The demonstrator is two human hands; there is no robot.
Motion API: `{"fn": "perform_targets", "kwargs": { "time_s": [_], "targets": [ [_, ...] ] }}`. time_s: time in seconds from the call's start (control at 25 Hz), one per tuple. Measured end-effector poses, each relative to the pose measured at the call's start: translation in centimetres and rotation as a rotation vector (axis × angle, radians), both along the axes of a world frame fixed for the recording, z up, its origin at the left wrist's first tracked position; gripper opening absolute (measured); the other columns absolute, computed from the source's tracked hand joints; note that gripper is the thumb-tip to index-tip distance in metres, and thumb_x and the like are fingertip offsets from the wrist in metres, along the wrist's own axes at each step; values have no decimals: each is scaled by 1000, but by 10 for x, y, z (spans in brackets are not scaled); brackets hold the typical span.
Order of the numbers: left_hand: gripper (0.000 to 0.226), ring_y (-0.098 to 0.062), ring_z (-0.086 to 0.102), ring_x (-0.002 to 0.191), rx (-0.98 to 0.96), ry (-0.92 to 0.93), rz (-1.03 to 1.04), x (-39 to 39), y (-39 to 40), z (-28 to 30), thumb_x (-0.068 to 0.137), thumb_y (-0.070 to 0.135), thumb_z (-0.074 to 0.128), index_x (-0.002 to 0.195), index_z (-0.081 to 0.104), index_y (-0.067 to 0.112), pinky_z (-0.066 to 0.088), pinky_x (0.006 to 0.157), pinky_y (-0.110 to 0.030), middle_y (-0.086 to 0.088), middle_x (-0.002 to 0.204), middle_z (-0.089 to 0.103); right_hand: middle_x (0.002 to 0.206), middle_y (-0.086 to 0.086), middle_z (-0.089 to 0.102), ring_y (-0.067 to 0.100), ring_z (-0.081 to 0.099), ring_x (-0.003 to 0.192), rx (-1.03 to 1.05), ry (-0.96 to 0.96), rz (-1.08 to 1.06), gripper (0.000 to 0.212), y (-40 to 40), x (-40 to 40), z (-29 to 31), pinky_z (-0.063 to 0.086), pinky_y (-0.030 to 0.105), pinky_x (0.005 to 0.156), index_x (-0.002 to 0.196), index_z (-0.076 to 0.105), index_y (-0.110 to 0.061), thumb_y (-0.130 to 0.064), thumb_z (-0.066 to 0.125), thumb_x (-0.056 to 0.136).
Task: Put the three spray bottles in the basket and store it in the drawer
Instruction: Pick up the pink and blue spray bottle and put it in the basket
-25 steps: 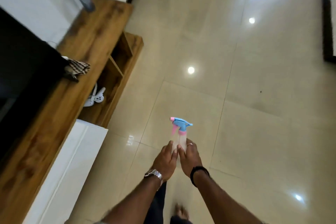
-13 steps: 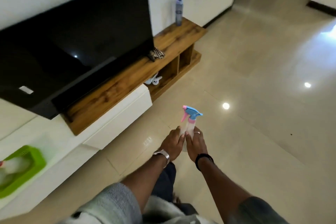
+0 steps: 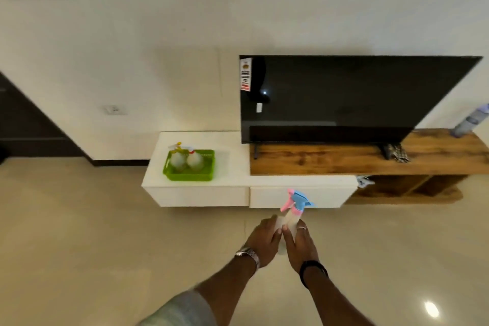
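Observation:
A clear spray bottle with a blue and pink trigger head (image 3: pixel 294 208) stands upright between my two hands in front of me. My left hand (image 3: pixel 263 241) and my right hand (image 3: pixel 301 243) both wrap its body. A green basket (image 3: pixel 191 177) sits on the white top of the TV unit, left of the television. Two spray bottles stand inside it: one with a yellow head (image 3: pixel 177 156) and one with a red head (image 3: pixel 194 159). Two white drawer fronts, the left (image 3: pixel 198 196) and the right (image 3: pixel 267 197), are closed below the basket.
A black television (image 3: pixel 344 98) stands on the wooden part of the unit (image 3: pixel 330 159). A patterned cloth (image 3: pixel 399 153) and a bluish bottle (image 3: pixel 471 120) rest on the wood. A small white object (image 3: pixel 364 181) lies in an open shelf. Glossy tile floor surrounds me.
The view has swung left from the floor and the unit's right end to face the TV unit squarely. The basket with two bottles came into view. Both hands keep holding the bottle.

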State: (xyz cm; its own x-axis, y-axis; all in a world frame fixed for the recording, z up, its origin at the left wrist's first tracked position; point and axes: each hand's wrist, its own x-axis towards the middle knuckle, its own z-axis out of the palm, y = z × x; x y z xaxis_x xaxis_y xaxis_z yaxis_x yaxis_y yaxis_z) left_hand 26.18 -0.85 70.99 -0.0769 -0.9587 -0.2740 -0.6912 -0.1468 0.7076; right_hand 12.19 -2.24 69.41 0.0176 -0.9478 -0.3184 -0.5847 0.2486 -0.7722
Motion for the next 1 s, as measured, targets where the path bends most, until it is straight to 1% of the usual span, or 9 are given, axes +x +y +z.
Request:
{"fn": "perform_targets", "kwargs": {
  "time_s": [0.12,0.24,0.32,0.44,0.56,0.72,0.84,0.92,1.0],
  "targets": [
    [51,-30,53,131,4,1,124,93,1,-2,107,33,35,154,35,14,42,110,-36,-14,146,51,131,6,60,27,60,119,-18,17,154,44,-19,98,4,48,35,97,138,49,-17,-41,51,101],
    [52,-31,52,132,0,0,206,182,-2,-10,107,32,36,155,32,12,42,111,-38,-15,148,49,136,3,57,26,57,124,-2,9,221,48,-29,191,5,46,35,102,142,47,-19,-42,50,101],
    [55,-31,50,134,8,-13,229,232,-5,-17,107,33,36,157,29,12,41,112,-38,-15,150,47,135,3,58,25,57,123,11,3,251,46,-35,240,1,44,30,100,140,47,-18,-42,50,101],
    [56,-29,46,140,5,-4,241,285,-13,-22,107,31,38,158,27,10,37,116,-37,-14,154,44,127,7,62,26,60,117,26,0,267,39,-45,293,-3,48,35,99,131,51,-13,-38,52,101],
    [57,-29,43,143,10,9,243,316,-24,-29,106,30,38,158,25,10,35,118,-37,-14,156,42,122,8,63,26,60,113,35,10,275,36,-57,325,-10,48,33,94,128,53,-11,-35,54,101],
    [61,-26,29,153,66,26,277,334,-47,-45,106,28,37,160,16,8,25,125,-35,-11,166,26,127,6,63,25,60,117,53,37,297,39,-81,347,-24,49,36,99,134,51,-13,-34,54,101],
    [60,-26,27,153,91,2,270,345,-73,-52,105,22,41,159,19,8,24,126,-37,-11,166,27,132,7,62,26,60,120,60,85,330,44,-109,361,-34,50,36,101,140,46,-13,-32,55,101],
    [63,-25,25,154,114,-14,281,354,-95,-55,104,22,43,160,17,10,24,126,-37,-9,167,24,136,6,59,25,59,123,57,67,366,48,-136,372,-42,49,35,103,145,43,-13,-31,54,102],
    [65,-25,28,153,136,-34,274,365,-119,-62,103,23,44,160,15,12,26,125,-36,-8,166,24,137,5,59,24,59,123,50,47,381,49,-166,381,-55,49,34,102,146,42,-14,-30,54,102]
  ]
}}
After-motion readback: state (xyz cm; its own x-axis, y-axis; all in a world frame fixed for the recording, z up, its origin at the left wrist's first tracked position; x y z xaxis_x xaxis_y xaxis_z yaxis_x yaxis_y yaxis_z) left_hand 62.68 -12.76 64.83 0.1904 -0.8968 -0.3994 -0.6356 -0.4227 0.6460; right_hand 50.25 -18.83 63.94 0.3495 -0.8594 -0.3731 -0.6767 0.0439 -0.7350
